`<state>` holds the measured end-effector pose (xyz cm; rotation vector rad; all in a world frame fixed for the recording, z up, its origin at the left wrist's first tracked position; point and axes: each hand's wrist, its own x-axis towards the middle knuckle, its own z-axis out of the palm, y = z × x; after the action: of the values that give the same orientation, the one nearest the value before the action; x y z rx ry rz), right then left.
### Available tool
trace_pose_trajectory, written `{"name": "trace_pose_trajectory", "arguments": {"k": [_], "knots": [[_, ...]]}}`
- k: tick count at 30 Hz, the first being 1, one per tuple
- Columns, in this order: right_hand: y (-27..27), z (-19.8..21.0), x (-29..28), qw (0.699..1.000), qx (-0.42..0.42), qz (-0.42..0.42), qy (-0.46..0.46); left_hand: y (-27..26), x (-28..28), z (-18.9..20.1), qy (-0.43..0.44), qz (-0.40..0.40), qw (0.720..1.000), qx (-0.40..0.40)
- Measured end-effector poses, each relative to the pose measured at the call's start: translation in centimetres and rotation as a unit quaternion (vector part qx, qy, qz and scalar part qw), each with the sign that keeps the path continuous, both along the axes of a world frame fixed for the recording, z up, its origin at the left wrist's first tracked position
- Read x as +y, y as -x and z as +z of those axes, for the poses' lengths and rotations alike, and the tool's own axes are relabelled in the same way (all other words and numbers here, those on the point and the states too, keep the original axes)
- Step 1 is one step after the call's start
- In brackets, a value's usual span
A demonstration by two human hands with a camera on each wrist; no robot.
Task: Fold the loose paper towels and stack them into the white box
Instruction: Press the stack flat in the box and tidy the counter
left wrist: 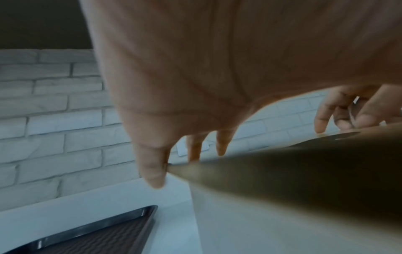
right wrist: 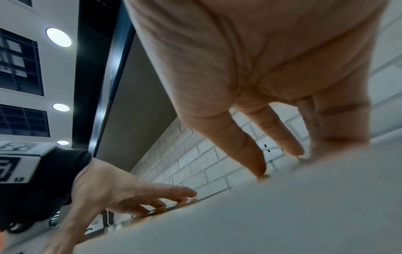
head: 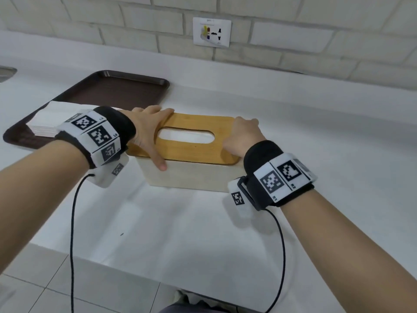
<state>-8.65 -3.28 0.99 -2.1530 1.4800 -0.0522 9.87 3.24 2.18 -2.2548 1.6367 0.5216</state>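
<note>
A white box (head: 191, 177) with a wooden lid (head: 194, 152) stands mid-counter. White paper shows through the lid's oval slot (head: 185, 135). My left hand (head: 155, 136) spans the lid's left end, thumb on the near edge and fingers over the far edge. My right hand (head: 241, 136) grips the right end the same way. In the left wrist view the left hand's fingers (left wrist: 152, 168) hang past the lid (left wrist: 304, 171). In the right wrist view the fingers (right wrist: 250, 151) touch the lid's edge above the box (right wrist: 261, 214). A stack of folded paper towels (head: 49, 118) lies on the brown tray (head: 117, 89).
The tray sits left of the box, close to my left wrist. A wall socket (head: 212, 31) is on the brick wall behind. A sink rim (head: 6, 73) shows at far left. The counter's front edge (head: 135, 269) runs below my forearms, with tiled floor beyond.
</note>
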Motion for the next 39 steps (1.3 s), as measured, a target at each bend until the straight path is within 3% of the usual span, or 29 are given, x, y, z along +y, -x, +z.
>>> {"name": "trace_pose_trajectory", "arguments": {"k": [4,10,30,34,39], "knots": [[1.0,0.5,-0.8,0.992,0.089,0.082,0.044,-0.1,-0.4,-0.5,0.014,0.004,1.0,0.01],[3.6,0.5,-2.4,0.971,0.14,0.188,-0.034,0.0,-0.8,-1.1,0.039,-0.017,0.999,0.032],[12.3,-1.1,-3.7,0.975,0.104,0.194,0.015,5.2,-1.1,-2.5,0.116,-0.109,0.984,0.084],[13.3,-1.8,-4.0,0.975,0.095,0.202,0.009,5.5,-1.2,-2.7,0.102,-0.12,0.985,0.076],[14.0,-2.9,-3.9,0.972,0.088,0.216,-0.003,5.2,-0.9,-2.9,0.061,-0.106,0.983,0.134]]}}
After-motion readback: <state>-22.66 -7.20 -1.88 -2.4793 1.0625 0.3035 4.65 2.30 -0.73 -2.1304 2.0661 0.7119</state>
